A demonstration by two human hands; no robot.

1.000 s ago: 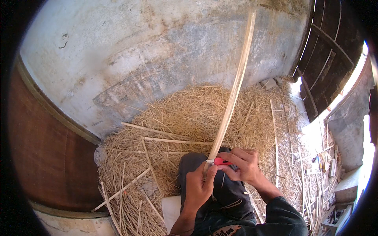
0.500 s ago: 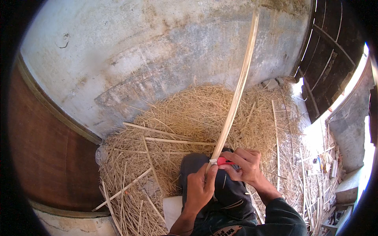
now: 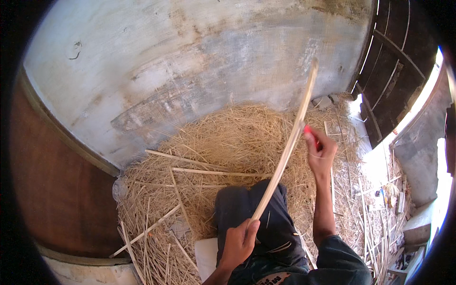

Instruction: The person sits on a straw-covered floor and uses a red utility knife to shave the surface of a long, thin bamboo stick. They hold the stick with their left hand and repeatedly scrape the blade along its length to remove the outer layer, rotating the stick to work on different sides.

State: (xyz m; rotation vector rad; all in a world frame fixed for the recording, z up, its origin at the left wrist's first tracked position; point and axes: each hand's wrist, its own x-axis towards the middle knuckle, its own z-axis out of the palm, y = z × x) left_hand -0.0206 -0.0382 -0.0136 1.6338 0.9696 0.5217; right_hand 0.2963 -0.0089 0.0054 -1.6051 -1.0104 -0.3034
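Note:
A long, pale, slightly curved bamboo strip rises from my lap, leaning up and to the right. My left hand is closed around its near end, above my dark trousers. My right hand is raised beside the strip's upper half, its fingers wrapped round a small red-handled knife. The knife's front end meets the right edge of the strip; its blade is too small and blurred to make out clearly. The strip's far tip is in front of the wall.
Straw-like shavings are heaped before a stained wall. Several loose strips lie to the left, more to the right. A brown panel stands at left, dark wooden boards at upper right.
My right hand and the knife have moved up along the strip, away from my left hand. The strip's far tip has come lower. My left hand has shifted slightly down.

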